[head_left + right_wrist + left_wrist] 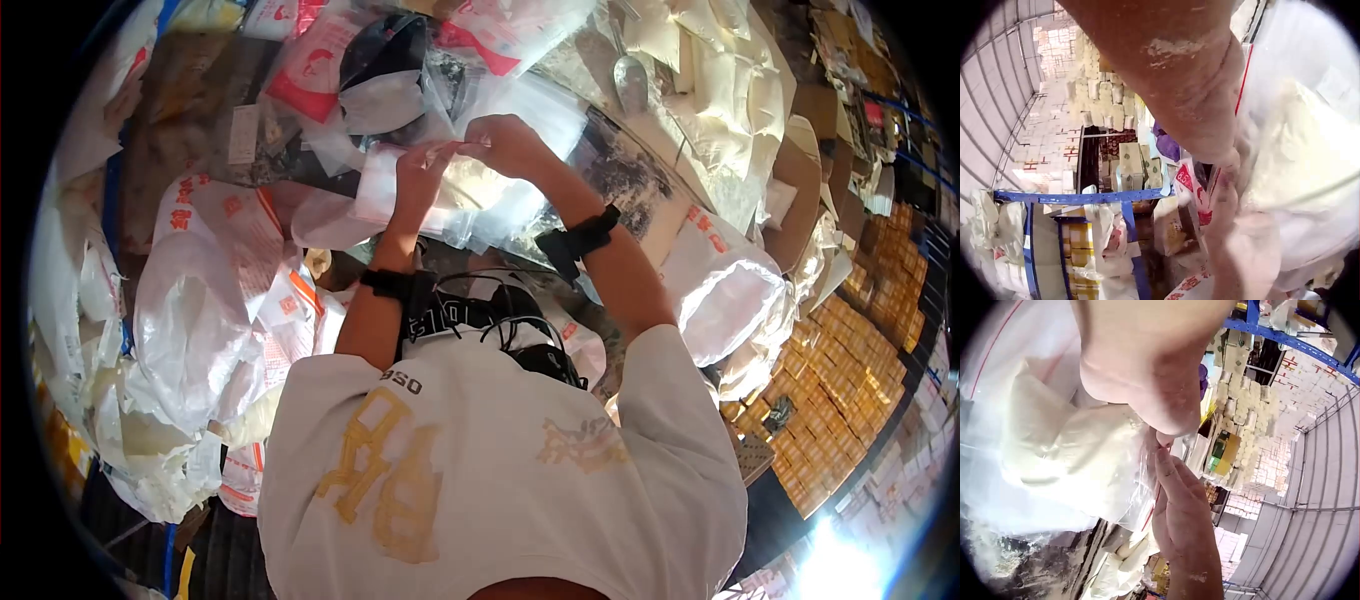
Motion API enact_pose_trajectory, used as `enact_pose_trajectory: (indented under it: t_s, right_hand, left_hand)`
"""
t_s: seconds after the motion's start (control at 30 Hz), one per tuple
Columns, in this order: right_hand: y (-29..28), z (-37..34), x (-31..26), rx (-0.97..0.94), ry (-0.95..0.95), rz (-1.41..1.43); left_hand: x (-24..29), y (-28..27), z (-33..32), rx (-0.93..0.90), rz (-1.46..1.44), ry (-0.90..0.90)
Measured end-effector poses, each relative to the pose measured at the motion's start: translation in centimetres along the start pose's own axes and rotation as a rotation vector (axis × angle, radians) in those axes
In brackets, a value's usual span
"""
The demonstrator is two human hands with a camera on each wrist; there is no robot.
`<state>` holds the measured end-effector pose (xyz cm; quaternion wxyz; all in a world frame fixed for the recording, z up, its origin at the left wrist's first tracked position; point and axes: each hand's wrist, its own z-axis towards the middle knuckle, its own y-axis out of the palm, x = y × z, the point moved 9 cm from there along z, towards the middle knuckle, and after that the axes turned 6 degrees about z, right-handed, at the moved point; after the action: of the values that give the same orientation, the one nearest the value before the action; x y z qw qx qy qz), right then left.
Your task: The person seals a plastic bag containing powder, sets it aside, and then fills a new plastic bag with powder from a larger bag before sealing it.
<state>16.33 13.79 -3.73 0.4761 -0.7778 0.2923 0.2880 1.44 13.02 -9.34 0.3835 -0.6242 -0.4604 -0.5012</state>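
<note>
A clear plastic bag (478, 182) with a red line along its edge holds pale powder, seen close up as a bag (1066, 444) in the left wrist view and a bag (1304, 144) in the right wrist view. My left hand (422, 180) (1147, 369) (1244, 250) pinches the red-lined edge. Close beside it, my right hand (512, 147) (1182, 512) (1179, 81) pinches the same edge, thumb and fingertips together. Whitish residue marks the right hand. The near palms partly hide the fingertips in the wrist views.
Clear plastic bags (540, 105) lie behind the hands. A metal scoop (630, 83) rests near stacked filled bags (725, 90) at the upper right. White printed sacks stand at left (195, 300) and right (720, 285). A black-and-white item (385, 85) lies beyond the left hand.
</note>
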Motion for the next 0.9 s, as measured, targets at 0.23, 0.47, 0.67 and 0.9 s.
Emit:
enact_pose_trajectory:
  t_s: [0.23, 0.47, 0.67, 0.9]
  right_hand:
    - [0.1, 0.7, -0.2, -0.013, -0.074, 0.039]
    - [0.0, 0.1, 1.6, -0.041, -0.041, 0.080]
    - [-1.4, -1.0, 2.6, -0.025, -0.077, 0.048]
    - [-2.9, -2.4, 6.5, -0.057, -0.020, -0.014]
  left_hand:
    - [-1.7, 0.3, -0.2, -0.033, -0.148, -0.045]
    - [-1.1, 1.0, -1.0, 0.002, -0.472, -0.242]
    - [-2.0, 1.0, -0.9, 0.121, -0.477, -0.246]
    - [-3.3, 0.6, -0.7, 0.271, -0.521, -0.291]
